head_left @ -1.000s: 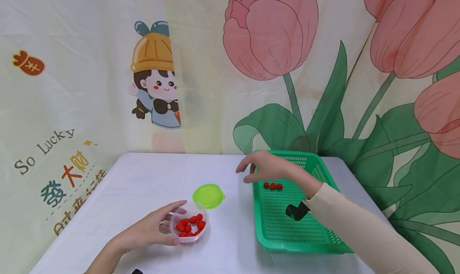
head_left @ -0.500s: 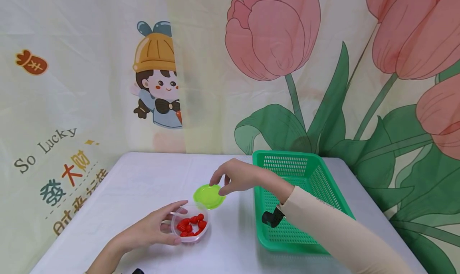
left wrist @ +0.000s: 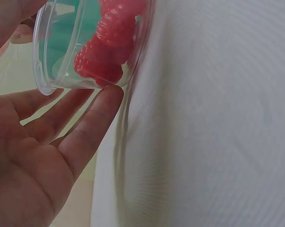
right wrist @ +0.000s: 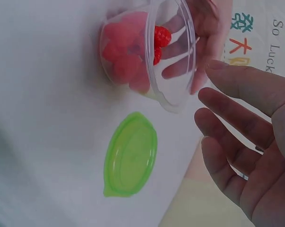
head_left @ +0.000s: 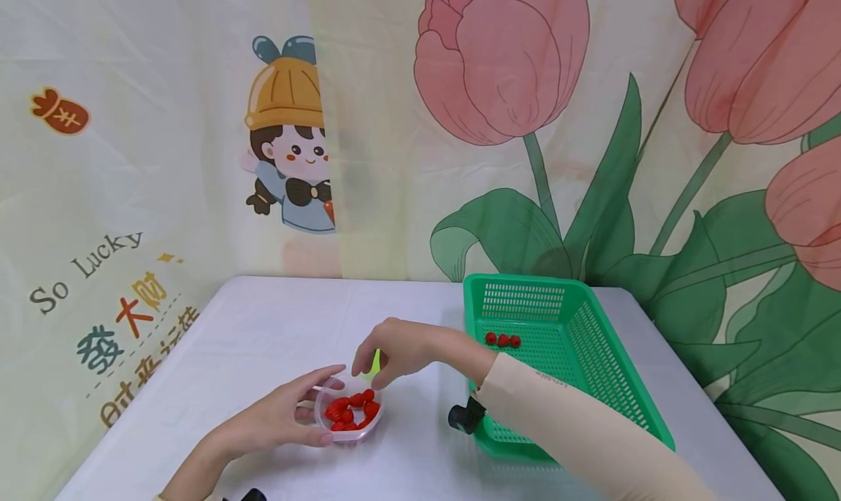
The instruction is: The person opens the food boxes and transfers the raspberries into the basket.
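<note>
A clear plastic tub (head_left: 348, 437) holding several red raspberries (head_left: 346, 411) stands on the white table. My left hand (head_left: 282, 417) holds it from the left, fingers around the back and thumb at the front; in the left wrist view a fingertip touches the tub's wall near its base. My right hand (head_left: 397, 347) hovers just above the tub's far right edge. Its fingers are loosely bent with nothing between them in the right wrist view. A lime-green lid (right wrist: 131, 156) lies flat behind the tub, mostly hidden by the right hand in the head view.
A green perforated basket (head_left: 578, 384) stands to the right, partly under my right forearm. Three raspberries (head_left: 503, 340) lie in a row at its far left. A printed curtain (head_left: 388, 158) hangs behind the table.
My right hand has moved left and nearer, from the basket's far left edge past the lid to the tub. The left hand and tub have stayed in place.
</note>
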Available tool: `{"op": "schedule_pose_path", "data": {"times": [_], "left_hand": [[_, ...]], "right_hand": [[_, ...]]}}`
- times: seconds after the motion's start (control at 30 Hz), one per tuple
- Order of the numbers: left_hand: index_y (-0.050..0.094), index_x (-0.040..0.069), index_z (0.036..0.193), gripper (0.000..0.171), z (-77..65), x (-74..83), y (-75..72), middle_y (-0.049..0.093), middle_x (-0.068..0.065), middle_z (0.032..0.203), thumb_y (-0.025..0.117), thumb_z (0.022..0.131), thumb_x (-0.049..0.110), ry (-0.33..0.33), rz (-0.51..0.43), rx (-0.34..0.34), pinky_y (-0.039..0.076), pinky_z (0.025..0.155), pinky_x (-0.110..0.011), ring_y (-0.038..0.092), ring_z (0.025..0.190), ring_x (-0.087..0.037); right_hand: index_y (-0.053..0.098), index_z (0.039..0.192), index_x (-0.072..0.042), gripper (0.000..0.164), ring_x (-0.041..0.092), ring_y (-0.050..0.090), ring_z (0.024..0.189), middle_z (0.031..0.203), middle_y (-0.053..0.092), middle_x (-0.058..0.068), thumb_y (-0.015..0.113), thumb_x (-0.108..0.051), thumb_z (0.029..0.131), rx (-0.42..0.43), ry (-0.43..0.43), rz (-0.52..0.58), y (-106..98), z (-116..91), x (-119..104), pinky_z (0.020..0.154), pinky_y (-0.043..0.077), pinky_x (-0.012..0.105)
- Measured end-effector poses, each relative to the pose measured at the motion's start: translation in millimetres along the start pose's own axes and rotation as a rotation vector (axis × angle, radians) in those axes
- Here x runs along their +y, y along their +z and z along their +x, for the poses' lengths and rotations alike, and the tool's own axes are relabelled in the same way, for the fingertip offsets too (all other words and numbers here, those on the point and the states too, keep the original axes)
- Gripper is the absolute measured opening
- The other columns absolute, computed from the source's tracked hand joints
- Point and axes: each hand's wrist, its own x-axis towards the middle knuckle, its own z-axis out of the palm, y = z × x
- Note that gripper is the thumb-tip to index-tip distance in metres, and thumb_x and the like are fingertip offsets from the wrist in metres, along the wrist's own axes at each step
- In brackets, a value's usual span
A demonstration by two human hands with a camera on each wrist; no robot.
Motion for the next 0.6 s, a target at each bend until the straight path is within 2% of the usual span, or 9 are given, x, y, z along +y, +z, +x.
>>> {"op": "schedule_pose_path", "data": {"times": [0.17,0.4,0.6], "left_hand": [[0.033,0.017,0.166,0.092,0.3,0.2,0.3,0.048,-0.02,0.155,0.086,0.09,0.02,0.017,-0.009,-0.006,0.055,0.099,-0.021,0.055,0.136,-0.039],[0.031,0.019,0.167,0.093,-1.2,0.2,0.0,0.046,-0.018,0.157,0.085,0.091,0.02,-0.009,-0.033,-0.012,0.057,0.1,-0.025,0.057,0.136,-0.037],[0.031,0.02,0.167,0.093,-1.6,1.0,0.1,0.047,-0.017,0.156,0.085,0.091,0.019,0.013,-0.027,-0.011,0.055,0.1,-0.023,0.058,0.135,-0.037]], "right_hand": [[0.078,0.126,-0.013,0.034,0.005,0.067,0.092,0.115,0.078,-0.001,0.083,-0.01,0.093,-0.032,-0.008,0.03,8.6,8.9,-3.0,0.076,0.057,0.014],[0.079,0.125,-0.014,0.033,0.003,0.065,0.092,0.111,0.077,-0.001,0.083,-0.01,0.092,-0.048,-0.012,0.005,18.7,18.1,-2.3,0.076,0.056,0.013],[0.08,0.124,-0.016,0.032,0.002,0.064,0.088,0.103,0.076,-0.008,0.084,-0.014,0.092,-0.046,0.002,-0.047,27.2,23.5,-5.1,0.074,0.054,0.012]]}}
